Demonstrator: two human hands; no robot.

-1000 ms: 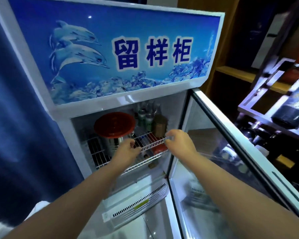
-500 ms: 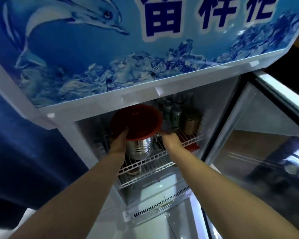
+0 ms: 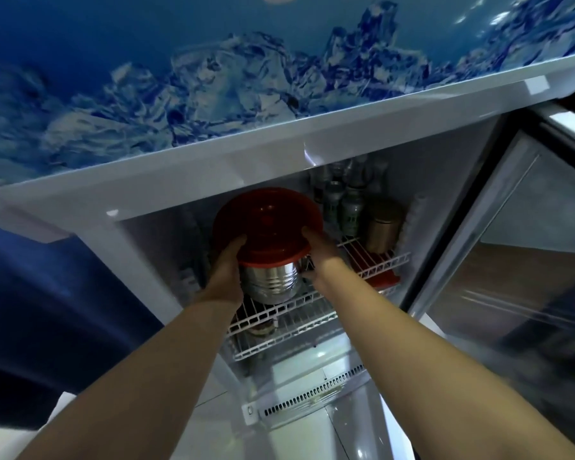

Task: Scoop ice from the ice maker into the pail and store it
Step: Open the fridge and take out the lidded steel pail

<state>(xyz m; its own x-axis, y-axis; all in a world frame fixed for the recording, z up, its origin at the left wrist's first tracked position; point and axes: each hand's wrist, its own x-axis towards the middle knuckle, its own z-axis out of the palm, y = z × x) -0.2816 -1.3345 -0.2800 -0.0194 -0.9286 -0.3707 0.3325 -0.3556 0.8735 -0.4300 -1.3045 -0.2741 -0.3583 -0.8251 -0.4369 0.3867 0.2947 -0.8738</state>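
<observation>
Steel pail (image 3: pixel 269 282) with a red lid (image 3: pixel 266 224) up at the front left of the top wire shelf (image 3: pixel 374 262) in the open cooler (image 3: pixel 213 167). Left hand (image 3: pixel 228 265) wrapped round its left side, thumb on the lid rim; right hand (image 3: pixel 319 252) clamped on the opposite side. Can't tell if resting or lifted off. Bottles (image 3: pixel 349 210) and a gold can (image 3: pixel 382 227) just to the right, glass door (image 3: pixel 528 260) swung open.

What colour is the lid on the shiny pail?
The lid is red, clearest in the head view.
</observation>
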